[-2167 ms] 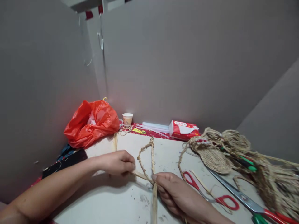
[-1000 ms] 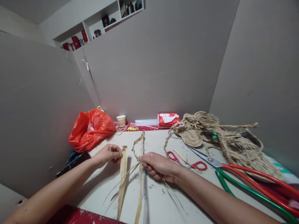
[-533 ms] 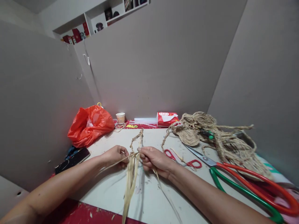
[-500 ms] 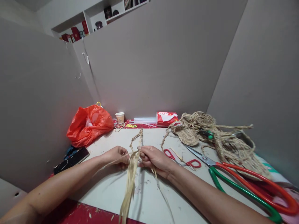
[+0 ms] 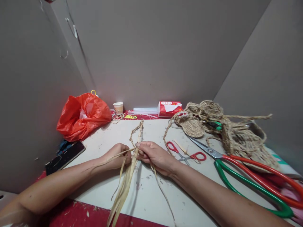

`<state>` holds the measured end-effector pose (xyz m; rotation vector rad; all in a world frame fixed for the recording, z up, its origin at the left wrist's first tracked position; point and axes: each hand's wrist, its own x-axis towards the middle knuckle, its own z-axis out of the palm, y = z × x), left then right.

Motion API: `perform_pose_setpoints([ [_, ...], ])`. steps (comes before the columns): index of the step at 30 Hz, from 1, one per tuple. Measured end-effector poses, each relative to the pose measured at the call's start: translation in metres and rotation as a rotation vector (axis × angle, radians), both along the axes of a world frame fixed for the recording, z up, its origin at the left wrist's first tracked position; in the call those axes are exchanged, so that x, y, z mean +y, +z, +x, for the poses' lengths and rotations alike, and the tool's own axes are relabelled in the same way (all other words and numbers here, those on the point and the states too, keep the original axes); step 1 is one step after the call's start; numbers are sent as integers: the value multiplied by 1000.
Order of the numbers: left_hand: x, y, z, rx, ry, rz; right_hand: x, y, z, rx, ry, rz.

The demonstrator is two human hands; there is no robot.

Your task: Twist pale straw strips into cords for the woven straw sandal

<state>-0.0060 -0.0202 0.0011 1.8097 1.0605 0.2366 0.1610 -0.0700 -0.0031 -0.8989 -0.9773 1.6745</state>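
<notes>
Right hand [image 5: 155, 155]: pinched closed on the cord [image 5: 141, 125], mid-bench [image 5: 94, 193]
Left hand [image 5: 119, 155]: curled closed around strips [image 5: 126, 179]
Done: far stretch, twisted and looped
Left to twist, seemingly: loose near strips
In the way: strips trailing between forearms
Right: scissors [image 5: 186, 157], shears [image 5: 215, 153], coils [image 5: 193, 126]
Far left: bag [image 5: 85, 117], phone [image 5: 66, 158]

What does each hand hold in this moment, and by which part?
Right hand: the cord, pinched at its lower end. Left hand: a thin strip, close to the cord; exact grip hidden.
</notes>
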Motion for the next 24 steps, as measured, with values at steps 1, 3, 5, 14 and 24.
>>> perform_pose_setpoints([
  [1,0,0,0,-5,13,-14,0,0,0,-8,7,4],
  [3,-1,1,-2,-45,42,-60,1,0,1,-22,23,14],
  [5,-1,3,-5,-124,63,-119,1,-1,1,-34,33,22],
  [14,3,-6,-15,-189,63,-148,3,-5,4,-32,31,35],
  [24,0,-1,-8,-80,38,-40,3,-3,1,48,10,61],
])
